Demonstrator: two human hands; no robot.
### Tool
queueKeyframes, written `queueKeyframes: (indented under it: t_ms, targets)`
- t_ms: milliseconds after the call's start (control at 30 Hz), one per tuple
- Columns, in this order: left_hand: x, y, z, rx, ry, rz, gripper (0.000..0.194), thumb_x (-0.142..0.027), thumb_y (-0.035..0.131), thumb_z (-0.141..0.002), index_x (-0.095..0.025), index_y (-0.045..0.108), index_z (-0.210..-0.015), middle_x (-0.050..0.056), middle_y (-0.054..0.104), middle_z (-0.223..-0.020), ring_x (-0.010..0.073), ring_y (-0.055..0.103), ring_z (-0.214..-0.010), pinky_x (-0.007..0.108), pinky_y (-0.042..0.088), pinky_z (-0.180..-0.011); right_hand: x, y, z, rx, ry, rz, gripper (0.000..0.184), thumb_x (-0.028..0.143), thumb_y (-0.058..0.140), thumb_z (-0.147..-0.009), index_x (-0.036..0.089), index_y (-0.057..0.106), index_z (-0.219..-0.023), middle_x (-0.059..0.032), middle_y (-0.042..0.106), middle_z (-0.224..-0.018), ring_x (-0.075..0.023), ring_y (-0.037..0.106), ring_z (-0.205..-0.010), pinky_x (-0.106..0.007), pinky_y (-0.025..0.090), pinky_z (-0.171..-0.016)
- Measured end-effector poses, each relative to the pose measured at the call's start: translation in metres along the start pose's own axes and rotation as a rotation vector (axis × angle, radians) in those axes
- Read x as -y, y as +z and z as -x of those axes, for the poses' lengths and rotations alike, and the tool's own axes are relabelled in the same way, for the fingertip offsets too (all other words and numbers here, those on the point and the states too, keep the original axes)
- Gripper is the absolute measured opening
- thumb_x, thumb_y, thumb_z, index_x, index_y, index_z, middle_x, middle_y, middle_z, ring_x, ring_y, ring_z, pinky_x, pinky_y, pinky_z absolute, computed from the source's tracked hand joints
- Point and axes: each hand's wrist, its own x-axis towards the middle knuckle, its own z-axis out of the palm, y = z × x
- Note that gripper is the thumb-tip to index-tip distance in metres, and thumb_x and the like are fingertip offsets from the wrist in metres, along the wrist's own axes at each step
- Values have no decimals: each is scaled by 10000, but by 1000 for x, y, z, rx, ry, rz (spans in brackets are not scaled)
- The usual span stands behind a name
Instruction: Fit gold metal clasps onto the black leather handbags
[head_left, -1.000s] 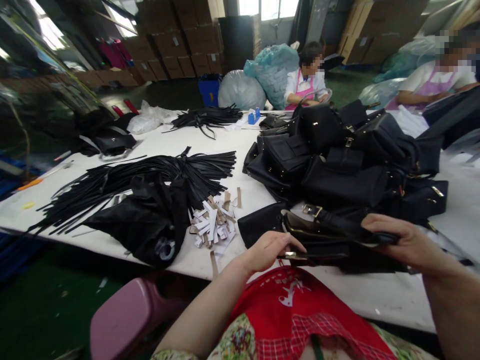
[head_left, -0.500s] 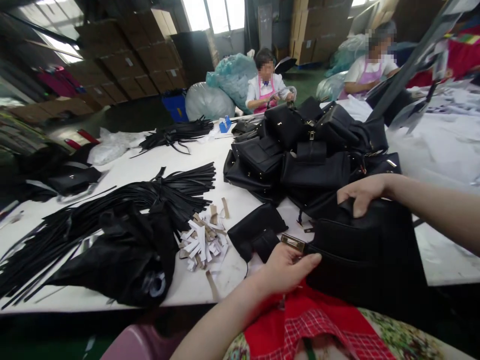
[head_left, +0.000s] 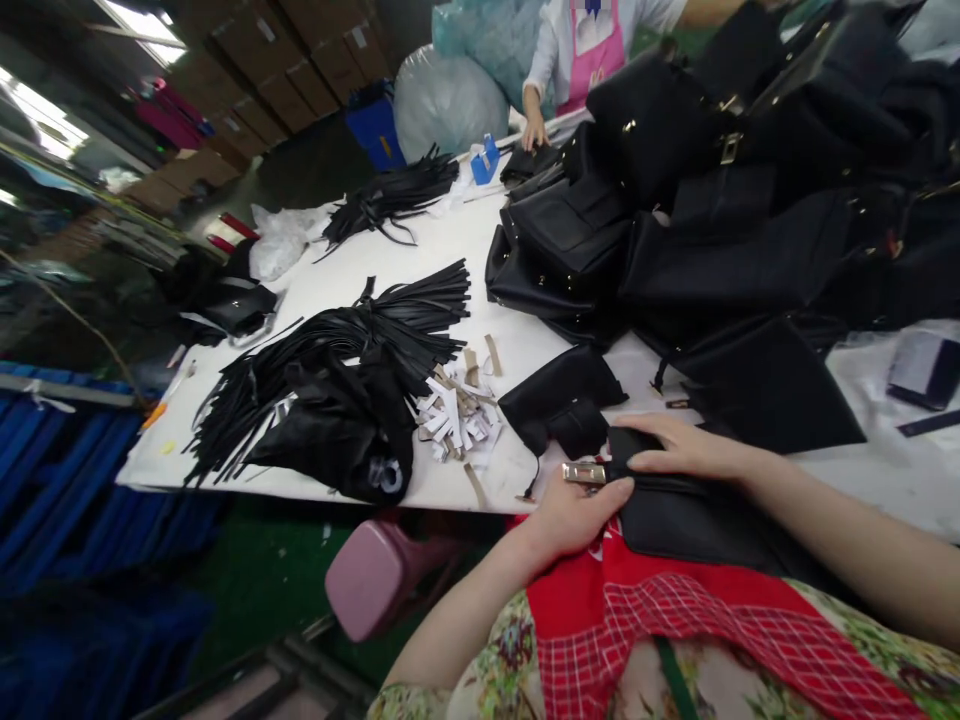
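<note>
A black handbag lies across my lap against the red apron, at the table's front edge. At its left end a gold metal clasp sticks out on a black strap. My left hand is closed on that end, its thumb on top just below the clasp. From the right, my right hand is closed over the strap beside the clasp, thumb and fingers on either side of it. Just beyond the hands lies a small black leather bag piece. The underside of the held bag is hidden.
A heap of black bags fills the table's right side. Left are paper strips, a black plastic bag and bundled black straps. A pink stool stands below the edge. Across the table is a co-worker in a pink apron.
My right hand has come left from the bag's upper part to the strap beside the clasp. The bag now lies lower, in my lap. The view has turned down and left.
</note>
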Motion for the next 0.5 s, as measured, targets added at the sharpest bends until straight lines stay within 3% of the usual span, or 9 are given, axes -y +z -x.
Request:
queueKeyframes:
  t_ms: [100,233,333,500]
  targets:
    - [7,-4,7,48,-16,-75,307,-409,547,-897,-149,659,-776,33,655,-751,161,575,-710,289,487,-693,16,-4,12,-51,-58,193,730,661,727,-665,216,637,-1236,-114,655,-1212,-365,589,-1111,-474,458,-973]
    - [8,-3,7,-35,25,-182,350,-375,539,-892,-172,531,-607,-15,507,-582,119,460,-575,253,402,-571,34,6,15,-55,-156,269,790,544,770,-693,259,501,-1380,-101,579,-1297,-322,541,-1170,-455,414,-1013]
    - [5,-10,9,-8,71,-257,386,-350,556,-872,-186,433,-545,-40,396,-533,101,378,-532,243,345,-530,38,16,11,25,-148,262,532,512,749,-730,229,613,-1160,-82,611,-1129,-272,576,-1036,-407,447,-926]
    - [-6,-43,24,248,15,-200,225,-330,534,-890,-150,622,-789,-14,515,-660,109,419,-588,234,364,-572,38,19,6,37,-164,248,284,446,713,-781,198,605,-868,-85,568,-1127,-254,545,-1035,-397,419,-926]
